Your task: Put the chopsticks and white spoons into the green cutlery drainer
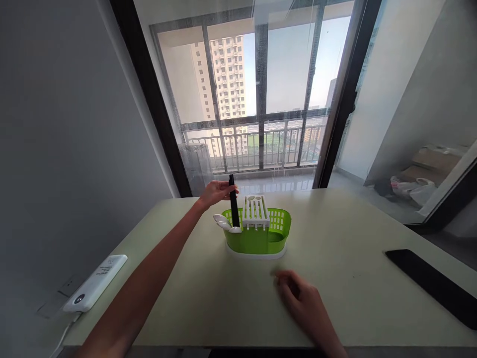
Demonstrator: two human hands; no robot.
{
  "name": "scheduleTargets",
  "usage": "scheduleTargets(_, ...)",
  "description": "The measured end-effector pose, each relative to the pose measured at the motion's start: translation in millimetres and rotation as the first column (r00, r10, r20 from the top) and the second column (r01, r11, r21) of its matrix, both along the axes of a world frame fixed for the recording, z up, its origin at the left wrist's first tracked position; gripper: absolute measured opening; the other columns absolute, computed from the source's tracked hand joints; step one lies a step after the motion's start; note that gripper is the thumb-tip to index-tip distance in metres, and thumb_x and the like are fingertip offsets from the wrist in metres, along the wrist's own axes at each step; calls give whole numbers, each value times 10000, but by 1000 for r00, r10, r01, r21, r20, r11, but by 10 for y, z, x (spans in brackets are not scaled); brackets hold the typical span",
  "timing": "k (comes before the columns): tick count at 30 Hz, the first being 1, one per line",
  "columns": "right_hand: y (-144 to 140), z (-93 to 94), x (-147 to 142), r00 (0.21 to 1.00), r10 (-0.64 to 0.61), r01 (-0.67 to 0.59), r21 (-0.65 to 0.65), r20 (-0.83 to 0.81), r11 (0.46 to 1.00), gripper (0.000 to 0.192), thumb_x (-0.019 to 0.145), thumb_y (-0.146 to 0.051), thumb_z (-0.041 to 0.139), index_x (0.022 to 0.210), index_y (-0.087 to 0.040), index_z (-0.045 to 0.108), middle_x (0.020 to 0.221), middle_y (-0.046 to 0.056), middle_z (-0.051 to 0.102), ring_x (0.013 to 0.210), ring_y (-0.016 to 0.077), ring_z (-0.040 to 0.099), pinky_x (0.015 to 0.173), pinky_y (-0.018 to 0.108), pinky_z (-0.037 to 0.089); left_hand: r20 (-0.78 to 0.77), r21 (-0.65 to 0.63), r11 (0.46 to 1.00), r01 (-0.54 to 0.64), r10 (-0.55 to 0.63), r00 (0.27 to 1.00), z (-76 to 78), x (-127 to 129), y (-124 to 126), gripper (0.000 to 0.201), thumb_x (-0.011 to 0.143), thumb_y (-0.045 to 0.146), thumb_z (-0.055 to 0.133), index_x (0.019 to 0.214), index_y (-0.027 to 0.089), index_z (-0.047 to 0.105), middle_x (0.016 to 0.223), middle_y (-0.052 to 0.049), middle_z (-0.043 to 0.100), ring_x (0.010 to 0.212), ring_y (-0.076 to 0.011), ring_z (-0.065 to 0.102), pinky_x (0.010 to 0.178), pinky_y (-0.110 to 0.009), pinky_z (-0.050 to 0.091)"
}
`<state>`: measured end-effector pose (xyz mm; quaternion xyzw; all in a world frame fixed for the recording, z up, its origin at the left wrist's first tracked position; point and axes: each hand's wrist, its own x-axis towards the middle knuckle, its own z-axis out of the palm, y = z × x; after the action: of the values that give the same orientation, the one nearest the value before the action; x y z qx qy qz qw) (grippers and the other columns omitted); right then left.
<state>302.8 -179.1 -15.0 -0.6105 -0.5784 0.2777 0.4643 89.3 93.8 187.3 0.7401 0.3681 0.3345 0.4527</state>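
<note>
The left hand (215, 192) is extended well forward over the counter (354, 278), its grip closed around the upper part of a slim black stick-like utensil (233, 204). The utensil stands nearly upright, its lower end inside the left compartment of a green perforated caddy (257, 238) that sits on a white base near the middle of the counter. Beside the utensil, three white spoon bowls (224, 223) project over the caddy's left rim, just beside the black shaft. A white slotted insert (255, 210) rises from the middle of the caddy; the right compartment shows only its green wall. The right hand (303, 303) lies low on the counter in front of the caddy, apart from it, fingers loosely curled with the grip holding nothing; the hand is blurred. A white power bank (96, 282) with a cable rests at the counter's left edge, and a flat black device (434, 286) lies at the right edge. Beyond the counter stands a glazed balcony door (261, 99).
</note>
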Motion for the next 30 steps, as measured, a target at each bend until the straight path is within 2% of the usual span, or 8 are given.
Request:
scheduleTargets(5,-4,6,-2,1000,-15,15,30,-7,999,319,954,-457,506,976,-238,738,837,26,768,693,204,691,658,274,508,49,-3,999,-37,38,998,9,-10,-2,581,707,620,858,1018,133,801,1055,-141,815,980,-285,778,962,-430,622)
scheduleTargets(11,-9,22,-11,1000,-11,11,33,-3,999,320,954,-456,502,972,-243,740,854,23,773,732,206,707,697,274,530,145,-2,994,-110,109,983,76,-42,43,542,690,576,889,988,133,799,1036,-128,816,940,-273,784,927,-406,638)
scheduleTargets(18,-18,49,-12,1000,-9,9,9,19,1000,358,968,-482,470,984,-237,731,852,28,759,721,205,687,684,282,508,284,-112,968,-223,246,927,144,-253,165,434,700,440,929,947,111,792,1013,-129,816,850,-259,798,854,-365,658)
scheduleTargets(24,-15,29,-5,1000,-2,2,-18,10,1000,340,964,-469,487,1014,-237,730,888,31,767,754,208,694,703,286,506,404,-293,888,-356,452,796,43,-576,310,268,813,307,869,942,109,743,979,-118,798,860,-222,782,817,-321,646)
scheduleTargets(28,-14,9,-2,1000,4,-5,-22,-3,1000,332,966,-462,484,1019,-244,729,931,29,775,784,209,705,727,289,509,417,-396,814,-425,572,706,-16,-874,380,321,973,342,687,1223,143,661,1217,-109,699,1031,-228,708,882,-415,615)
scheduleTargets(30,-15,7,-1,1000,7,-6,-26,5,1000,325,969,-457,482,1010,-244,724,924,28,772,779,207,698,723,289,505,397,-431,773,-466,626,671,-26,-1064,397,380,991,364,652,1316,171,613,1311,-110,643,1102,-248,670,921,-464,593)
